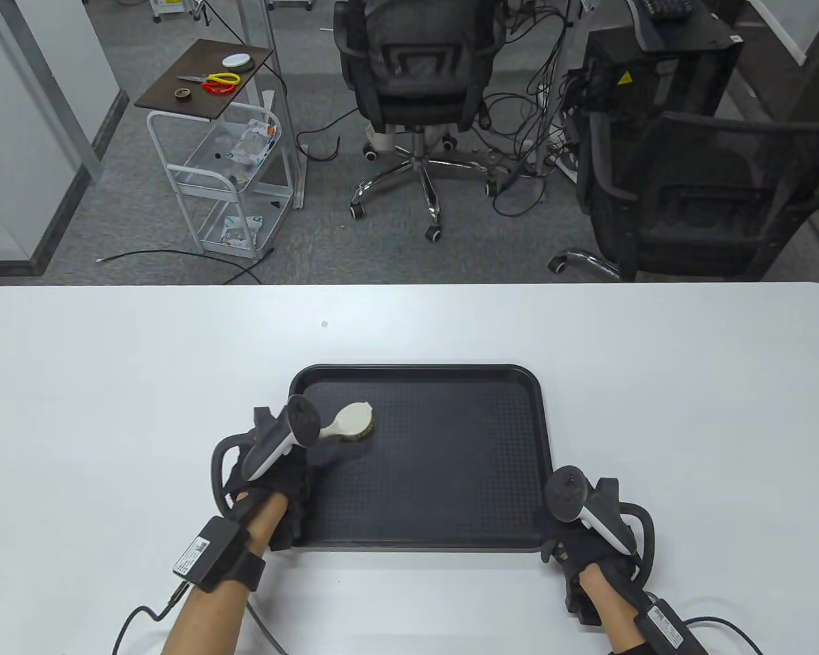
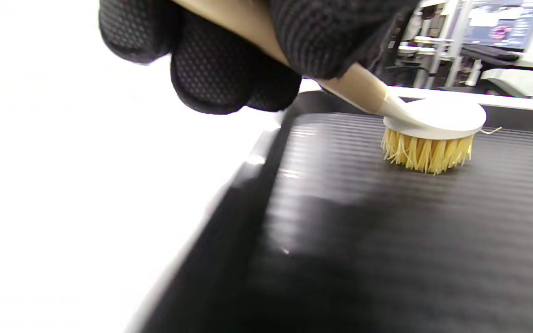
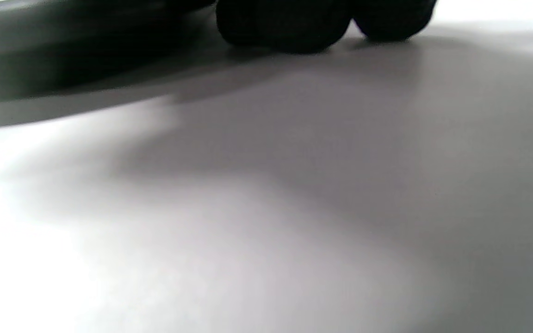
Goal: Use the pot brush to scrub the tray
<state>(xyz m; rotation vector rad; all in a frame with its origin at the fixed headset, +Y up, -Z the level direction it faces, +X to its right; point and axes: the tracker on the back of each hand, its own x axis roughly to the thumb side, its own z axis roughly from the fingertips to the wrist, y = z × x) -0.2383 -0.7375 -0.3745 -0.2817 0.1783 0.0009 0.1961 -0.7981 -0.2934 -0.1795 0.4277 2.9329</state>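
A black plastic tray (image 1: pixel 416 369) lies on the white table (image 1: pixel 109 382). My left hand (image 1: pixel 290 474) grips the handle of a pot brush (image 1: pixel 353 418) with a cream head and yellow bristles. The bristles stand on the tray's floor in its left part. The left wrist view shows the brush (image 2: pixel 433 129) pressed on the ribbed tray floor (image 2: pixel 387 254), with my gloved fingers (image 2: pixel 211 78) wrapped round the handle. My right hand (image 1: pixel 577 546) rests at the tray's near right corner. Its fingertips (image 3: pixel 285 23) touch the table beside the tray rim (image 3: pixel 63 41); I cannot tell whether it grips the rim.
The tray sits in the near middle of the table, with bare table surface to the left, right and behind it. Beyond the far edge stand two black office chairs (image 1: pixel 416 75), a white cart (image 1: pixel 232 184) and floor cables.
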